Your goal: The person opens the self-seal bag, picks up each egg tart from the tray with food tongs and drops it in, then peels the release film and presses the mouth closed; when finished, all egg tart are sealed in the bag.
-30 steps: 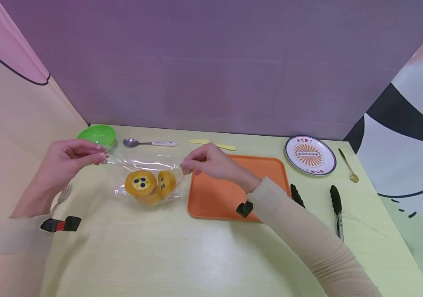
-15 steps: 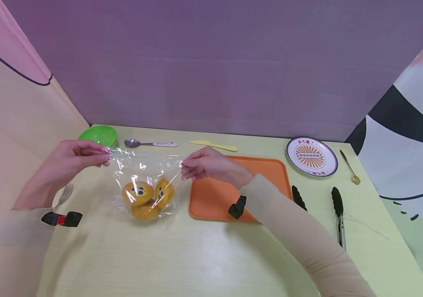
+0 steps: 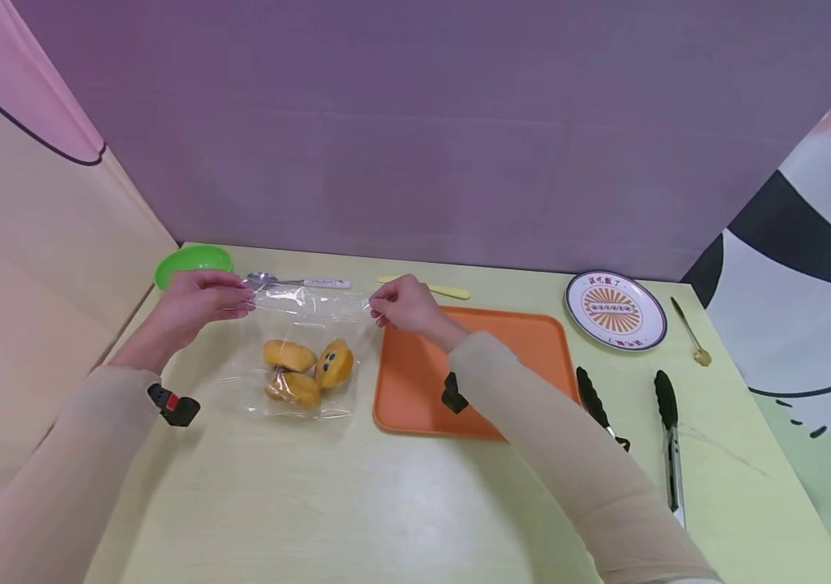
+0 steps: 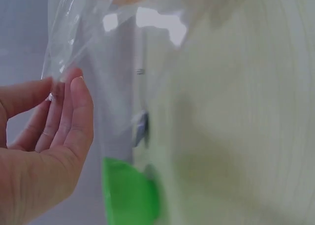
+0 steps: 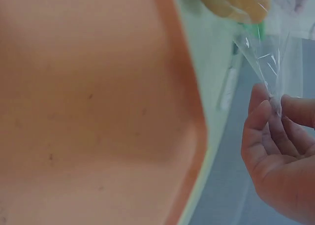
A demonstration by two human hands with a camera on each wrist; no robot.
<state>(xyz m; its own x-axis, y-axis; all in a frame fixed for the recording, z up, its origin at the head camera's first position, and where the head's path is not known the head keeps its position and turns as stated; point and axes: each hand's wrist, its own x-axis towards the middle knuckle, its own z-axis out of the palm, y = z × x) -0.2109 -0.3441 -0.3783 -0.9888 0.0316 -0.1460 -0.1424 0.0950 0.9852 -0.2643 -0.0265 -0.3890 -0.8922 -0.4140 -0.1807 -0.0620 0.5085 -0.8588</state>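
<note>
A clear plastic bag (image 3: 254, 357) with three round yellow buns (image 3: 335, 363) inside is held by its two upper corners; one bun shows dark dots. My left hand (image 3: 203, 302) pinches the bag's left corner between thumb and fingers, close to the green bowl (image 3: 192, 259). In the left wrist view the film runs up from the left hand's fingertips (image 4: 76, 87). The right corner is pinched by my right hand (image 3: 409, 307), above the orange tray's (image 3: 422, 397) far left part. The right wrist view shows gathered plastic between that thumb and the fingers.
Behind the bag lie a spoon (image 3: 323, 283) and a yellow knife (image 3: 447, 291). A patterned plate (image 3: 615, 312) and a small gold spoon (image 3: 691, 331) are at the far right. Black-tipped tongs (image 3: 666, 405) lie right of the tray, partly behind the right sleeve (image 3: 554, 454).
The bag has come down and the buns inside have shifted. My left hand has moved right, drawing nearer to the right hand, which has moved slightly. Both hands keep their pinch.
</note>
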